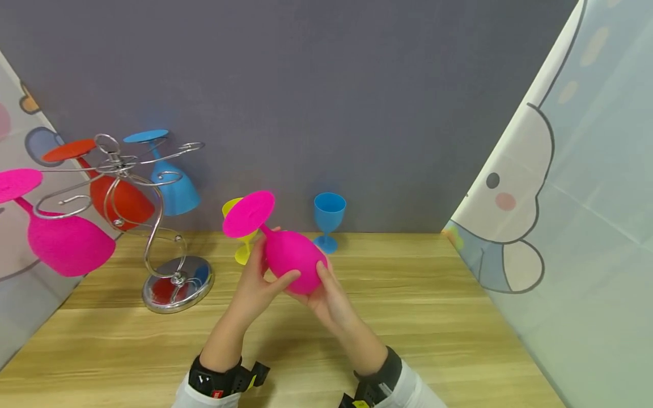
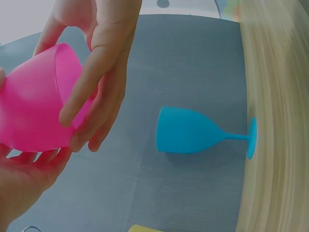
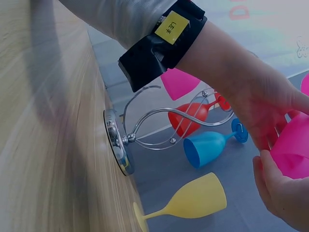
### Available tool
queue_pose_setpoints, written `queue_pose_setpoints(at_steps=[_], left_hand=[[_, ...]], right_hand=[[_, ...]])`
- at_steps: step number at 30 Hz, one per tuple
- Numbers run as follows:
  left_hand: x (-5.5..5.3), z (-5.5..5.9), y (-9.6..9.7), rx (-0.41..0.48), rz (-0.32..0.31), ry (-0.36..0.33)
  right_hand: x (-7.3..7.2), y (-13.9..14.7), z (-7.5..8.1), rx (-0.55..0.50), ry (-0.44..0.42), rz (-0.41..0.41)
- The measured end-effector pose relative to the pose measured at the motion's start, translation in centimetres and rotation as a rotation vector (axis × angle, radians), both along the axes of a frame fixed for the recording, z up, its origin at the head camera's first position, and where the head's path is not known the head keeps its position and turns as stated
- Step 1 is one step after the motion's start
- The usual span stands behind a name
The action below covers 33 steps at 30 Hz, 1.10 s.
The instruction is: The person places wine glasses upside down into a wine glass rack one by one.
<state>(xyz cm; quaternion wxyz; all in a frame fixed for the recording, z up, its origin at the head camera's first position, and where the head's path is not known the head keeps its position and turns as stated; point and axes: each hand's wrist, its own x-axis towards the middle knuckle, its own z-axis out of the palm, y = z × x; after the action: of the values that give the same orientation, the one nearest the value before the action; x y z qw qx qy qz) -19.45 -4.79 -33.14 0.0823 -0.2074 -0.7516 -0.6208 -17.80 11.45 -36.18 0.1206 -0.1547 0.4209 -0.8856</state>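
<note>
Both hands hold a pink goblet upside down and tilted above the table, its round foot up and to the left. My left hand grips the bowl from the left, thumb on the near side. At the rim, my right hand pinches the bowl with thumb and fingers. The left wrist view shows the right fingers over the rim of the bowl. Behind the hands stand a yellow goblet, partly hidden by the pink one, and a blue goblet, both upright.
A chrome goblet rack stands at the left on a round base. From its arms hang a pink goblet, a red goblet and a blue goblet, tilted with feet up. A grey panel rises behind the wooden table.
</note>
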Motion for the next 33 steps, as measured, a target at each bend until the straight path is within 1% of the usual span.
queue_pose_setpoints(at_steps=[7,11,13,14,18,20,21,23,25,28,29,33], left_hand=[[0.2,0.4,0.1,-0.009,0.001,0.044],[0.3,0.5,-0.2,-0.01,0.005,0.065],[0.5,0.5,-0.7,-0.023,0.029,0.076],[0.6,0.6,-1.0,-0.041,0.046,0.075],[1.2,1.2,-2.9,-0.174,0.137,0.065],[1.4,1.7,-4.0,-0.247,0.181,0.066],[1.5,2.1,-4.6,-0.276,0.199,0.067],[1.6,2.7,-5.6,-0.319,0.231,0.085],[1.7,3.4,-6.6,-0.355,0.26,0.102],[1.9,4.2,-8.1,-0.398,0.301,0.118],[2.0,4.4,-8.6,-0.411,0.315,0.123],[2.0,5.2,-10.2,-0.436,0.35,0.12]], right_hand=[[-0.1,0.3,0.1,-0.005,0.039,0.034],[-0.3,0.5,0.1,0.041,0.07,0.034],[-0.5,0.7,0.0,0.085,0.097,0.02],[-0.6,0.8,0.0,0.113,0.124,0.012],[-1.5,1.8,0.2,0.23,0.235,-0.054],[-2.2,2.4,0.7,0.286,0.295,-0.084],[-2.6,2.6,1.1,0.313,0.31,-0.104],[-3.5,3.1,1.8,0.379,0.348,-0.133],[-4.2,3.6,2.6,0.456,0.363,-0.165],[-5.1,4.0,3.7,0.561,0.365,-0.206],[-5.4,4.2,4.1,0.589,0.353,-0.223],[-6.5,4.7,5.8,0.657,0.327,-0.248]])
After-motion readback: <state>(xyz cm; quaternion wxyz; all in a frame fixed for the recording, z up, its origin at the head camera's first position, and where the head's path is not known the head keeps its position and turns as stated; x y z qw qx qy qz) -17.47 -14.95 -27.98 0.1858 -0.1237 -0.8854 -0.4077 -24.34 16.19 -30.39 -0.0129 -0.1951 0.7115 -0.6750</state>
